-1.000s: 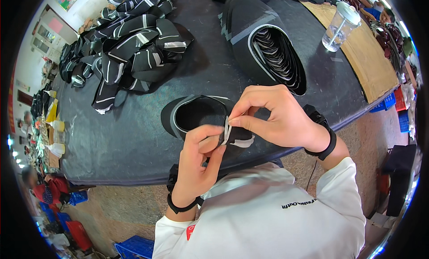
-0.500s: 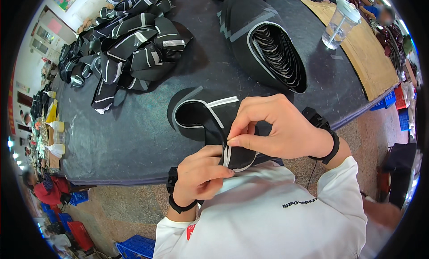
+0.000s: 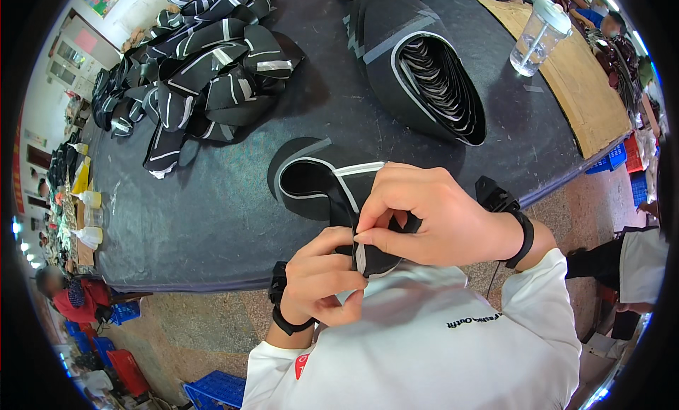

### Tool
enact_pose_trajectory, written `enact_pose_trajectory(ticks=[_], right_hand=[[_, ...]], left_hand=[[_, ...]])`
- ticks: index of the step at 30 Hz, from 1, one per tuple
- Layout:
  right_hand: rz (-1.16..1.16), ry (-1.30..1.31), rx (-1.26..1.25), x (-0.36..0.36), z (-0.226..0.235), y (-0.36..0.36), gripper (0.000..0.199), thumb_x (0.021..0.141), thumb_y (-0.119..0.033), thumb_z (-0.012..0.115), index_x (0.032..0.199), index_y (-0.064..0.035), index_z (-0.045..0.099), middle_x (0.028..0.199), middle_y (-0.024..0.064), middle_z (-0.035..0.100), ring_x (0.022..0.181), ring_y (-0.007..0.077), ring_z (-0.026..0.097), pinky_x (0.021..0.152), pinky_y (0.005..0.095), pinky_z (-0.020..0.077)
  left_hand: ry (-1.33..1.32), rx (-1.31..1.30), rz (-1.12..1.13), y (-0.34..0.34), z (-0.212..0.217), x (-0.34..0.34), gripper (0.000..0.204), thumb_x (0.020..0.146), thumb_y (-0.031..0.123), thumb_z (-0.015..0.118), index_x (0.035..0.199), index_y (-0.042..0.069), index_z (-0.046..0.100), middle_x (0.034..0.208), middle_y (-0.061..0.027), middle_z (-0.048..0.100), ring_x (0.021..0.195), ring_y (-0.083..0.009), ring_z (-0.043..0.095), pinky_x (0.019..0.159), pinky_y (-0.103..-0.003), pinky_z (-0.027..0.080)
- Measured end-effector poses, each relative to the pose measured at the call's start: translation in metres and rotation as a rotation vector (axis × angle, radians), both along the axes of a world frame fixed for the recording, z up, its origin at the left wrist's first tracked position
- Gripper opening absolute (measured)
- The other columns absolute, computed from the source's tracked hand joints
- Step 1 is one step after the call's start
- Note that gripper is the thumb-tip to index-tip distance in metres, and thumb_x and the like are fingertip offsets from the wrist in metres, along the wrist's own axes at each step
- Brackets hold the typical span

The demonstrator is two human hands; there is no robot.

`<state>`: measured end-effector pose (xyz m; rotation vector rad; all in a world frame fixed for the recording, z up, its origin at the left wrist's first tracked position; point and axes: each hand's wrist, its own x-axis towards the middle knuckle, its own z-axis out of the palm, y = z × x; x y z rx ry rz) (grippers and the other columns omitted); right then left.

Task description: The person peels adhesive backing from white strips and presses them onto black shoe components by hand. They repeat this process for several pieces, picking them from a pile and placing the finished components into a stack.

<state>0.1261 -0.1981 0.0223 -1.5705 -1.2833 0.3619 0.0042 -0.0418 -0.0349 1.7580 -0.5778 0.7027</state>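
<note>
A black shoe upper (image 3: 365, 186) edged with pale tape lies at the near edge of the table, its rounded opening facing up on the left. My right hand (image 3: 442, 215) pinches its near edge between thumb and forefinger, where two folded layers meet beside a pale strip (image 3: 361, 257). Just below and to the left, my left hand (image 3: 322, 276) curls round the same edge, fingers closed on it. Part of the upper is hidden behind my right hand and against my white shirt. Both wrists wear black bands with small devices.
A loose heap of black taped uppers (image 3: 233, 92) covers the far left of the table (image 3: 219, 233). Ahead stands a nested stack of uppers (image 3: 385, 78). A lidded cup (image 3: 535, 42) is by a cardboard sheet (image 3: 587, 92) on the right. Squeeze bottles (image 3: 88, 235) stand left.
The upper has shifted slightly right and toward me. Both hands have moved a little nearer to me, still gripping its edge. A person in white and black now shows at the right rim.
</note>
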Motion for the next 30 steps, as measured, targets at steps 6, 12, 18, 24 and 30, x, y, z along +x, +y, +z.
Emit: enact_pose_trajectory(ticks=[6, 12, 18, 24, 30], right_hand=[[0.015, 0.046, -0.034, -0.003, 0.006, -0.002, 0.011, 0.076, 0.002, 0.068, 0.083, -0.0024, 0.061, 0.074, 0.0036, 0.055, 0.064, 0.0124, 0.056, 0.053, 0.0228, 0.0425], [-0.06, 0.24, -0.135, 0.004, 0.0, -0.001, 0.014, 0.078, 0.01, 0.059, 0.088, -0.0003, 0.06, 0.087, 0.0047, 0.055, 0.07, 0.0081, 0.056, 0.059, 0.0206, 0.0462], [-0.024, 0.162, 0.056, 0.005, 0.002, -0.002, 0.008, 0.074, -0.001, 0.062, 0.082, -0.0028, 0.06, 0.078, 0.0052, 0.055, 0.066, 0.0152, 0.056, 0.055, 0.0271, 0.0455], [0.031, 0.048, -0.002, 0.001, 0.002, -0.005, 0.015, 0.071, 0.0, 0.072, 0.083, -0.004, 0.064, 0.083, 0.0051, 0.058, 0.078, 0.0169, 0.053, 0.063, 0.0266, 0.0447], [0.039, 0.069, -0.021, -0.003, -0.002, -0.005, 0.01, 0.078, -0.003, 0.067, 0.082, -0.003, 0.058, 0.081, 0.0064, 0.055, 0.079, 0.0207, 0.052, 0.067, 0.0312, 0.0423]], left_hand=[[-0.051, -0.01, -0.041, -0.001, 0.001, 0.003, 0.014, 0.055, 0.011, 0.064, 0.065, 0.004, 0.057, 0.058, -0.0056, 0.047, 0.071, -0.0325, 0.056, 0.063, -0.04, 0.044], [-0.043, -0.072, -0.069, -0.001, 0.005, 0.0, 0.014, 0.055, 0.011, 0.064, 0.061, 0.003, 0.054, 0.058, -0.0068, 0.049, 0.072, -0.0338, 0.059, 0.062, -0.04, 0.044], [-0.038, -0.165, -0.035, -0.002, 0.004, 0.0, 0.012, 0.058, 0.004, 0.064, 0.06, 0.002, 0.053, 0.056, -0.0064, 0.047, 0.07, -0.0342, 0.061, 0.061, -0.04, 0.045], [-0.021, -0.194, 0.117, -0.008, 0.002, 0.0, 0.022, 0.063, -0.01, 0.065, 0.057, 0.003, 0.047, 0.055, -0.005, 0.044, 0.069, -0.0308, 0.063, 0.06, -0.038, 0.046], [-0.008, -0.249, 0.243, -0.016, -0.003, -0.001, 0.028, 0.069, -0.012, 0.062, 0.06, 0.005, 0.042, 0.056, -0.0039, 0.043, 0.069, -0.0276, 0.063, 0.059, -0.036, 0.045]])
